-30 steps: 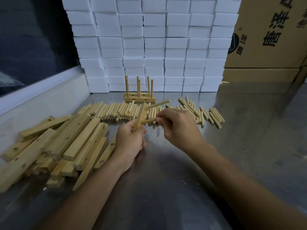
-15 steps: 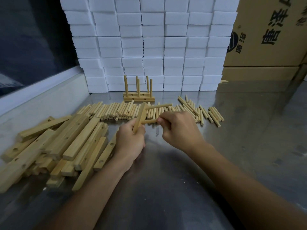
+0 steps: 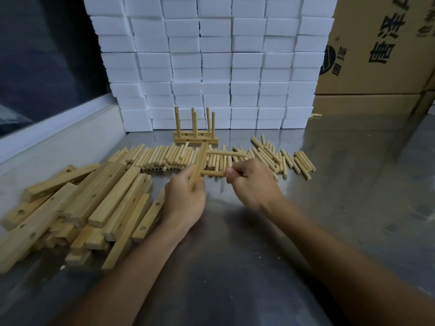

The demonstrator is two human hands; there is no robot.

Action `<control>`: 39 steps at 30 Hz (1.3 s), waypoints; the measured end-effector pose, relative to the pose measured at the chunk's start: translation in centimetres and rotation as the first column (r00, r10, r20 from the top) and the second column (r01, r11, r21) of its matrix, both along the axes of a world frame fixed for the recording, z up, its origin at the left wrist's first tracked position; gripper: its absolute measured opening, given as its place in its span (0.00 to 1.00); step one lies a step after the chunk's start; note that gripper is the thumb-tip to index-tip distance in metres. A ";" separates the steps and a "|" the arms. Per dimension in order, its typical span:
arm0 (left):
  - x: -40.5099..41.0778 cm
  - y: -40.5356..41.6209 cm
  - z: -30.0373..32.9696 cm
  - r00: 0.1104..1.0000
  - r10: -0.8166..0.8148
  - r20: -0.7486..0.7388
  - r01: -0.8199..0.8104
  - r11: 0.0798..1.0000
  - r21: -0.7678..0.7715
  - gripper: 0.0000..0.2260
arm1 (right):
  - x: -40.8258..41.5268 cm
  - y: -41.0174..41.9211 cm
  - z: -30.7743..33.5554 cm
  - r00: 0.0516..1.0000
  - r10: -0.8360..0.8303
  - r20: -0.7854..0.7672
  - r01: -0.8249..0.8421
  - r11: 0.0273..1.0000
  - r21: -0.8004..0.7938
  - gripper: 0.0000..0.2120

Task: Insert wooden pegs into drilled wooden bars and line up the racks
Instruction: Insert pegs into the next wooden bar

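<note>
Wood in both hands, and we have the drilled bar (image 3: 199, 164) tilted up above the steel surface (image 3: 235, 255), our left hand (image 3: 186, 198) wrapped round its lower end in a firm grip. One peg (image 3: 227, 153) already juts from the bar's upper part, pointing right. Lower down, a second peg (image 3: 213, 173) runs from the bar straight into our right hand (image 3: 253, 182), whose grip is a pinch on the peg's outer end, just right of the bar. Behind the bar lies the row of loose pegs (image 3: 164, 157), spreading off to its right as well. Farther back stands a finished rack (image 3: 195, 130), pegs upright, against the white foam blocks (image 3: 211, 62). Left of the bar sprawls the heap of spare bars (image 3: 82, 212).
</note>
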State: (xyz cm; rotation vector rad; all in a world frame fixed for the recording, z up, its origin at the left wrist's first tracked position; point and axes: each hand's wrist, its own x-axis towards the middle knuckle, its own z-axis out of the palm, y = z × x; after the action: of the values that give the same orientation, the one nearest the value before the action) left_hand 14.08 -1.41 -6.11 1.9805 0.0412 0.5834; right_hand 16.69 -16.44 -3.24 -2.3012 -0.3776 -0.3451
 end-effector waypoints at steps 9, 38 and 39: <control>0.0 0.0 0.4 0.992 -0.097 -0.080 0.070 0.954 -0.292 0.10 | 0.0 0.0 -1.2 0.998 -0.006 0.068 -0.006 0.985 0.174 0.13; 0.7 1.7 1.6 0.971 -0.188 -0.146 -0.021 0.543 -0.839 0.12 | 1.4 -1.5 -1.8 0.936 -0.350 0.021 0.344 0.904 -0.255 0.09; 0.7 1.7 1.6 0.971 -0.183 -0.153 -0.028 0.551 -0.834 0.11 | 1.3 -1.6 -1.7 0.931 -0.363 0.028 0.359 0.903 -0.234 0.09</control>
State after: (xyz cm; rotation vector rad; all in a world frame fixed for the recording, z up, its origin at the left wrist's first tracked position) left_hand 14.80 0.27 -4.50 1.0659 0.3165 0.1878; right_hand 18.01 -18.02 -4.98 -2.6071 0.0270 -0.4858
